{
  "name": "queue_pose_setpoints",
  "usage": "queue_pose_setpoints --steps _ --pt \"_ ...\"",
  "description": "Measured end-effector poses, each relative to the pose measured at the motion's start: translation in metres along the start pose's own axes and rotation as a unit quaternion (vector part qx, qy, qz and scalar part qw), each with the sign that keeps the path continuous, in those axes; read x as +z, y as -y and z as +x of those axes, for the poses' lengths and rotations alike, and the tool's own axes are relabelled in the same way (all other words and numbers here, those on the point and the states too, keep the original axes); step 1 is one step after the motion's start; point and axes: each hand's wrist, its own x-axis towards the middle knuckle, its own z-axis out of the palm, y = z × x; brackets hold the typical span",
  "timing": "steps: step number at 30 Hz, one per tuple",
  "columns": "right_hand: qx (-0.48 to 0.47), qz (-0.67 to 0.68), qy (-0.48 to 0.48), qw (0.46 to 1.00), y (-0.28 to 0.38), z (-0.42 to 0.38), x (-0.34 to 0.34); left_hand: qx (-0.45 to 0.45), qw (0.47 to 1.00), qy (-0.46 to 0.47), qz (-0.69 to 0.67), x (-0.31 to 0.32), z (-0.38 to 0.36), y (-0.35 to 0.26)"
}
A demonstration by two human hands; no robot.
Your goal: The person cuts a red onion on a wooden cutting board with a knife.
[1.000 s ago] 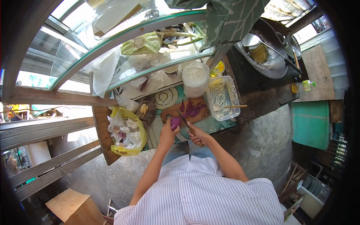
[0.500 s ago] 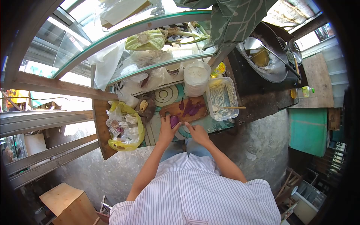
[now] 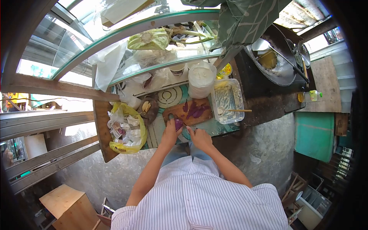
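My left hand [image 3: 169,135] is closed round a rounded purple vegetable [image 3: 178,124] at the near edge of a wooden cutting board [image 3: 168,112]. Its exact kind is hard to tell; it resembles a red onion. Close by on the right, my right hand [image 3: 201,138] is wrapped round a small knife [image 3: 186,125], most of which the fingers hide. The blade side points toward the vegetable. Dark purple pieces [image 3: 197,110] lie scattered on the board's far and right part.
Left of the board are a yellow plastic bag [image 3: 143,134] with scraps and a dark bowl [image 3: 152,111]. To the right stands a clear plastic tub [image 3: 229,99] with a stick across it. A white container [image 3: 201,79] stands behind, and a wok [image 3: 281,73] sits farther right.
My right hand has shifted slightly left and down, and the knife sits closer to the purple vegetable. My left hand keeps its hold, almost in the same place.
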Motion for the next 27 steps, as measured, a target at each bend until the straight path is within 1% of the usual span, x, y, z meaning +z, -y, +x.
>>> queue_pose_setpoints --steps 1,3,4,6,8,10,11,12,13,14,16,20,21,22,23,24,25,26,27 --pt "0.001 -0.002 0.006 1.000 0.002 0.000 -0.002 0.000 1.000 0.000 0.000 -0.001 0.001 -0.001" --pt "0.007 0.006 0.014 1.000 -0.001 -0.006 -0.006 -0.028 0.999 0.032 -0.026 -0.004 0.002 -0.002" --pt "0.012 0.014 0.020 1.000 -0.001 -0.007 -0.007 -0.028 0.999 0.031 -0.024 -0.004 0.002 -0.003" --pt "0.015 0.024 0.026 0.999 0.001 0.001 -0.004 -0.056 0.998 0.008 -0.027 0.000 0.000 -0.008" --pt "0.021 0.032 0.038 0.999 -0.003 0.006 -0.003 -0.061 0.997 0.019 -0.031 0.000 0.002 -0.005" --pt "0.021 0.059 0.078 0.995 -0.003 0.010 -0.008 -0.065 0.997 0.027 -0.032 0.002 0.000 -0.003" --pt "0.016 0.059 0.078 0.995 -0.007 0.010 -0.006 -0.046 0.999 0.009 0.000 0.004 -0.001 -0.004" --pt "0.006 0.070 0.056 0.996 -0.013 0.009 -0.003 -0.028 0.999 -0.010 0.032 0.004 0.000 -0.003" --pt "-0.003 0.081 0.035 0.996 -0.017 0.010 0.001 -0.029 0.999 -0.013 0.033 0.005 0.001 -0.002" --pt "-0.006 0.079 0.035 0.996 -0.019 0.017 0.006 -0.038 0.999 -0.012 0.025 0.008 0.001 -0.002" --pt "0.024 0.081 0.090 0.992 -0.019 0.030 0.012 -0.047 0.999 -0.010 0.015 0.008 0.001 -0.004" --pt "0.023 0.127 0.080 0.988 -0.037 0.030 0.019 -0.031 0.999 -0.016 0.022 0.005 0.000 -0.001" --pt "0.083 0.193 0.139 0.968 -0.041 0.028 0.016 -0.031 0.999 -0.018 0.012 0.006 0.000 0.001" --pt "0.143 0.259 0.195 0.935 -0.044 0.028 0.015 -0.029 0.999 -0.017 0.013 0.007 0.000 0.004" --pt "0.143 0.262 0.193 0.935 -0.045 0.026 0.016 0.006 0.999 -0.041 -0.010 0.006 -0.001 0.007" --pt "0.124 0.251 0.163 0.946 -0.042 0.023 0.014 0.041 0.997 -0.065 -0.032 0.004 -0.001 0.006" --pt "0.106 0.240 0.133 0.956 -0.041 0.021 0.013 0.043 0.997 -0.063 -0.032 0.002 0.000 0.004" --pt "0.108 0.242 0.132 0.955 -0.040 0.017 0.012 0.017 0.997 -0.054 -0.048 0.001 -0.001 0.002" --pt "0.057 0.173 0.071 0.981 -0.031 0.008 0.005 -0.009 0.997 -0.043 -0.065 -0.001 -0.002 -0.001"
